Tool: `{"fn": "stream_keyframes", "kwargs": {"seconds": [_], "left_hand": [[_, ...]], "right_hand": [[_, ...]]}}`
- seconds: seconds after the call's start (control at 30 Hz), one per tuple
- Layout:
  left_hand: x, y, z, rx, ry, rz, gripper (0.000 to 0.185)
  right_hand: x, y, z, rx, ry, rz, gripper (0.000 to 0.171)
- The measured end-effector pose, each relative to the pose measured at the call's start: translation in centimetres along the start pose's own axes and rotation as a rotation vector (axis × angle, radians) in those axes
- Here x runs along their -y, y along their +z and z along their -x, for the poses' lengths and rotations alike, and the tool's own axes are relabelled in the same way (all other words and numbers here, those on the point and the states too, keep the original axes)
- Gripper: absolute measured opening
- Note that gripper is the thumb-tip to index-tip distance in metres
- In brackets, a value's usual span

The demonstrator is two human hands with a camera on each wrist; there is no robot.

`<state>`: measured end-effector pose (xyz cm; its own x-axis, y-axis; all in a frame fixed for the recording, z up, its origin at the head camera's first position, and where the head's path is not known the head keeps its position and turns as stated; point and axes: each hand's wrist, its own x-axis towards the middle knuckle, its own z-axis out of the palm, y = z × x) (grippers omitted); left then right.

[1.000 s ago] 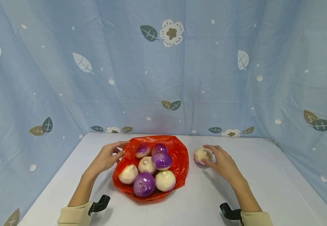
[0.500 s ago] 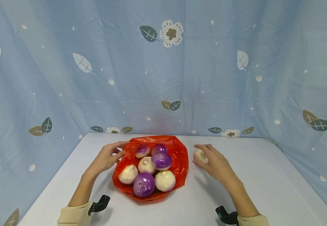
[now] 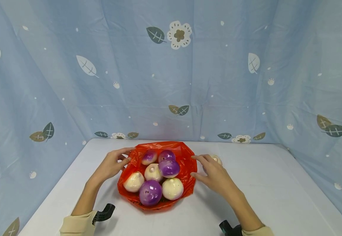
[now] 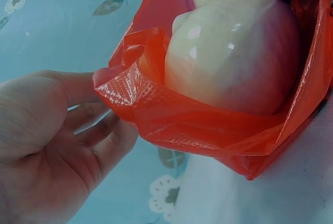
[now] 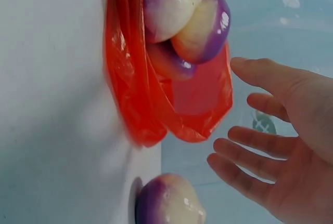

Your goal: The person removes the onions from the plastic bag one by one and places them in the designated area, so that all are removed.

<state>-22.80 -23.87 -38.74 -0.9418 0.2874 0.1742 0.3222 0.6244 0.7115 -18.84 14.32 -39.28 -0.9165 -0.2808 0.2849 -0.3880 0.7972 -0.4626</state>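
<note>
the red plastic bag (image 3: 187, 170) sits on the table, its mouth facing up and toward the person, rim roughly round with no clear long axis. seven glossy purple-and-white onions (image 3: 153, 172), real or model i cannot say, show inside it; some lie purple end up, others pale tip up.

the left hand (image 3: 111, 165) pinches a folded bit of the bag's left rim, thumb on one side and fingers behind, so that edge is clamped. the right hand (image 3: 214, 177) is at the opposite side, holding nothing: thumb and fingers apart, tips pointing at the right rim. they look just beside the plastic; whether they touch it i cannot tell. so the bag lies between the two hands, and the right one faces its free edge directly.

a loose onion (image 3: 216, 159) rests on the table outside the bag, partly hidden behind the right hand, on the finger side rather than the thumb side; that hand is much the nearer to it.

farther out come the white table (image 3: 277, 183) and a blue leaf-and-flower curtain (image 3: 233, 82) behind.
</note>
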Motion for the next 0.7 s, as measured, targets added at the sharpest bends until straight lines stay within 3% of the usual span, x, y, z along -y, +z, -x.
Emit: {"fn": "stream_keyframes", "kwargs": {"seconds": [0.2, 0.7], "left_hand": [[0.0, 0.0, 0.0, -0.001, 0.005, 0.002, 0.043], [0.0, 0.0, 0.0, 0.002, 0.005, -0.001, 0.042]], "right_hand": [[0.8, 0.6, 0.0, -0.024, -0.093, 0.018, 0.059], [2.3, 2.6, 0.1, 0.000, -0.137, -0.019, 0.059]]}}
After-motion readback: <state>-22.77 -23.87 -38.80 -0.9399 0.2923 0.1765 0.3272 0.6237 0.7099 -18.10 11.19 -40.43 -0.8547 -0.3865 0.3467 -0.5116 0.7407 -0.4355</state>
